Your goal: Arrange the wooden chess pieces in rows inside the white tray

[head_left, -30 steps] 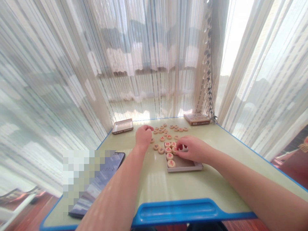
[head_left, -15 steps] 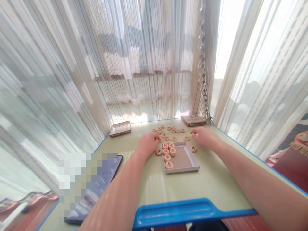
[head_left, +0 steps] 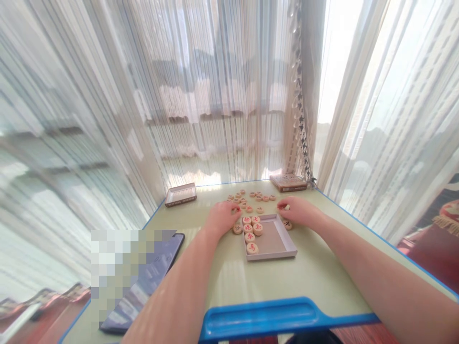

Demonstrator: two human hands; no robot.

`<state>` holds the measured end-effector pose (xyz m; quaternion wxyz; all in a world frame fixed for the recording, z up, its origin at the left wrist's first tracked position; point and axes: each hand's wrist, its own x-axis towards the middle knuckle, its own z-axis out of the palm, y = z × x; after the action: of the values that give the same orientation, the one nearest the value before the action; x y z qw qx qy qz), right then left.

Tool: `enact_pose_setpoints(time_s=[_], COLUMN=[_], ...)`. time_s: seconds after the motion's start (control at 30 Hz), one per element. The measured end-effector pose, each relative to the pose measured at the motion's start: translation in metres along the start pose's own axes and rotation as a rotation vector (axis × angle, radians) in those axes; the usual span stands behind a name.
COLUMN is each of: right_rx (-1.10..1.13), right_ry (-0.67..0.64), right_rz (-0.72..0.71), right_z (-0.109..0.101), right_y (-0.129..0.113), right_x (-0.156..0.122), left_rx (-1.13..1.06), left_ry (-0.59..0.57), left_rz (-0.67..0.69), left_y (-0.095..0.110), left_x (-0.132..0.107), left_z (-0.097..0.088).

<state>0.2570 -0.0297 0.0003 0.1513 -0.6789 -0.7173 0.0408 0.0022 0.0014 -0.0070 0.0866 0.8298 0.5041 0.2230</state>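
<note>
My left hand (head_left: 223, 217) is by the left edge of a shallow box tray (head_left: 294, 252), its fingertips closed on a red-marked xiangqi piece (head_left: 238, 210). To the right, my right hand (head_left: 301, 210) pinches another red-marked xiangqi piece (head_left: 279, 208) lying on the table. Inside the tray, several red-marked pieces, among them a lower-left one (head_left: 252, 248), lie face up along the left side in two columns. A dark-marked piece (head_left: 237, 229) rests left of the tray, and another (head_left: 287, 224) sits below my right hand.
More loose pieces (head_left: 259, 209) are scattered behind the tray. A box lid (head_left: 181, 194) stands at the back left and a flat printed box (head_left: 288, 182) at the back right. A tablet (head_left: 143, 286) lies at the left. The table has a blue front edge (head_left: 261, 317).
My right hand has moved left and down onto a red-marked piece and closed its fingers on it. My left hand stays near the same piece, its fingertips now closed on it.
</note>
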Motion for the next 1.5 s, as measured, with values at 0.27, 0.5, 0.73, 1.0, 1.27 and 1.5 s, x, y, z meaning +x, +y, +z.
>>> enact_pose_setpoints(time_s=[0.27,0.5,0.73,1.0,1.27,1.5], right_rx=[0.099,0.047,0.046,0.091,0.115,0.125], right_ry=[-0.022,-0.224,-0.276,-0.306,-0.299,-0.275], right_rz=[-0.179,-0.342,-0.325,-0.311,-0.394,-0.415], right_z=[-0.030,-0.027,-0.026,-0.025,-0.021,-0.016], right_y=[-0.035,-0.055,-0.053,-0.053,-0.055,-0.054], right_x=[-0.029,-0.047,-0.046,-0.044,-0.043,-0.042], left_rx=[0.042,0.037,0.039,0.020,0.038,0.060], left_ry=[0.019,0.028,0.040,0.050,0.034,0.020], left_rz=[0.011,-0.006,0.010,-0.020,-0.028,-0.020], left_y=[0.001,0.002,-0.001,-0.003,-0.002,-0.001], left_x=[0.001,0.000,0.002,0.002,0.001,0.001], left_z=[0.000,0.000,0.003,0.005,0.004,0.003])
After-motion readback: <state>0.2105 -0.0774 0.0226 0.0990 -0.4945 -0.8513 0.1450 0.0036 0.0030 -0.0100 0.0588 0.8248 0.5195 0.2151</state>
